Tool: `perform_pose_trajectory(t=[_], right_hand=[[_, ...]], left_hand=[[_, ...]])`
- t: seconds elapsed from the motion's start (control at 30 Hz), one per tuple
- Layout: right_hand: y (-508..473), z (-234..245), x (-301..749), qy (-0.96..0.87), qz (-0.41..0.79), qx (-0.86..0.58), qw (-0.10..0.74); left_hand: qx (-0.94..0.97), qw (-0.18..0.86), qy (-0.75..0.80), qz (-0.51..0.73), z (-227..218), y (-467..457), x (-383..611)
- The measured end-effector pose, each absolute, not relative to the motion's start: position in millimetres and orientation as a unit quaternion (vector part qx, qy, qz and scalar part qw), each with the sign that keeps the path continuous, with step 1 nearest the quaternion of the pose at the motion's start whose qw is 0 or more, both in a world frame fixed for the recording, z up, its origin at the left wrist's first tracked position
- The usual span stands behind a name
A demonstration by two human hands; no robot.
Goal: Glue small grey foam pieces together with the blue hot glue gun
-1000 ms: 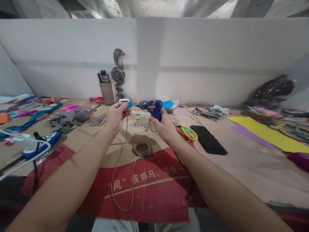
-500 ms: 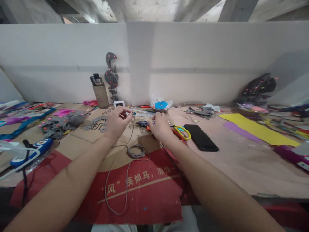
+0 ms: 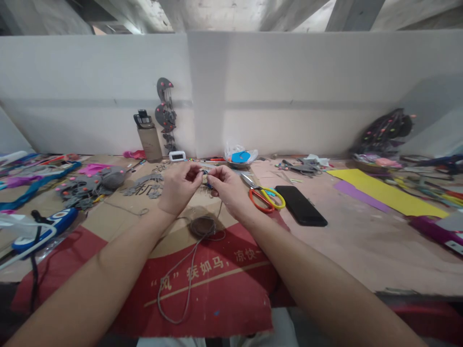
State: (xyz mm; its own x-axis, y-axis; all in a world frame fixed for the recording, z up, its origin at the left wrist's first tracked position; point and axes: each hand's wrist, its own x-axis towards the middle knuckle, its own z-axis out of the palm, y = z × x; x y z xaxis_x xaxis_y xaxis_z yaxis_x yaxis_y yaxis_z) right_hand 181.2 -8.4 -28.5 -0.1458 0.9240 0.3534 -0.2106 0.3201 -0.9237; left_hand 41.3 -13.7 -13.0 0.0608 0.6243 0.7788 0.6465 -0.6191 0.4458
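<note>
My left hand point(image 3: 181, 185) and my right hand point(image 3: 226, 185) meet fingertip to fingertip, just above the cardboard sheet point(image 3: 231, 274). Both are closed in a pinch on a thin grey cord point(image 3: 190, 282); its held part is mostly hidden by the fingers. A small dark blue bit shows between the fingertips, too small to name. The cord runs down from beneath my right hand to a small coil, then loops over the red print. Right of my right hand lie scissors point(image 3: 262, 193) with one orange and one yellow handle.
A black phone point(image 3: 301, 206) lies right of the scissors. Behind my hands stand a bottle point(image 3: 149, 140), a small white digital clock point(image 3: 177, 156) and a bowl point(image 3: 240, 164). Grey pieces with pink pins point(image 3: 92, 183) and a blue-white power strip point(image 3: 47, 229) are at left, yellow sheet point(image 3: 387, 193) at right.
My right hand has moved left and away from the scissors, which now show fully. My left hand has shifted slightly right, so the fingertips meet. The cord now hangs below my right hand.
</note>
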Motion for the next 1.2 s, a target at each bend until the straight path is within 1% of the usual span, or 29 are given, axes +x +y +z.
perform_pose_trajectory(t=[0.2, 0.4, 0.7, 0.9, 1.03, 1.2], right_hand=[[-9, -26, 183, -0.631, 0.366, -0.368, 0.577], [-15, -22, 184, -0.645, 0.313, -0.389, 0.579], [-14, -24, 185, -0.634, 0.307, -0.405, 0.583], [-11, -25, 183, -0.605, 0.337, -0.395, 0.604], [-6, -30, 183, -0.582, 0.375, -0.385, 0.61], [-3, -32, 185, -0.587, 0.384, -0.387, 0.598]], left_hand=[[-0.722, -0.015, -0.438, -0.535, -13, -15, 43], [-0.692, -0.089, -0.462, -0.548, -12, -15, 45], [-0.646, -0.254, -0.438, -0.571, -9, -15, 47], [-0.606, -0.351, -0.397, -0.593, -14, -8, 46], [-0.591, -0.387, -0.382, -0.596, -14, -7, 48], [-0.588, -0.411, -0.376, -0.587, -13, -8, 48]])
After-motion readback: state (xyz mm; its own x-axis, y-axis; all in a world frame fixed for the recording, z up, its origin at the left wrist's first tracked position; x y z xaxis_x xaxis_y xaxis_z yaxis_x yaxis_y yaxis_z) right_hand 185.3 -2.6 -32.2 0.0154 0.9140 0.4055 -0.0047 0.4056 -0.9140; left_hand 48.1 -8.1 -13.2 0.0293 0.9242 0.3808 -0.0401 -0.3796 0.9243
